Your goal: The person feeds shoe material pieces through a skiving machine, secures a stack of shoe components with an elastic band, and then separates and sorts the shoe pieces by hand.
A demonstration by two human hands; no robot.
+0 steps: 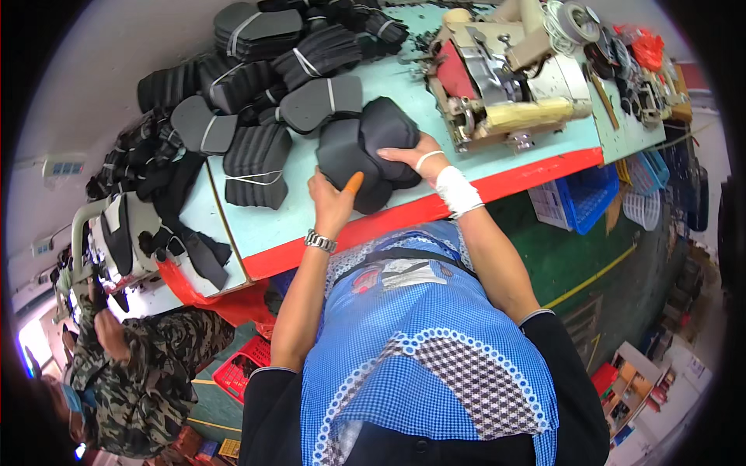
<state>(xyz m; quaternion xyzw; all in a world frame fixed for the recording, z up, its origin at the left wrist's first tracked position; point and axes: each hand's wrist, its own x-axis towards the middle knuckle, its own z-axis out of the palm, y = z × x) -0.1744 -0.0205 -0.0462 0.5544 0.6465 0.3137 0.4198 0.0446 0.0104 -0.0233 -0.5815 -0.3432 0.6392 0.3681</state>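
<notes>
My left hand [334,203] is closed on the near edge of a dark grey rounded pad [339,150], its thumb in an orange finger cover lying on top. My right hand [418,158], with white wrapping at the wrist, grips a second dark pad [388,123], thumb above and fingers underneath. The two pads touch and partly overlap, and more dark pad layers show beneath them. Both hands are over the front edge of the pale blue-green table [299,225]. Just left of the pads lies a tied bundle of similar dark pieces [258,165].
Several tied bundles of dark pieces [256,31] cover the table's far left. A sewing-type machine [513,85] stands at right. Blue plastic baskets [594,198] sit below the table at right. At lower left, a person in camouflage clothing [148,380] works at another machine [128,233].
</notes>
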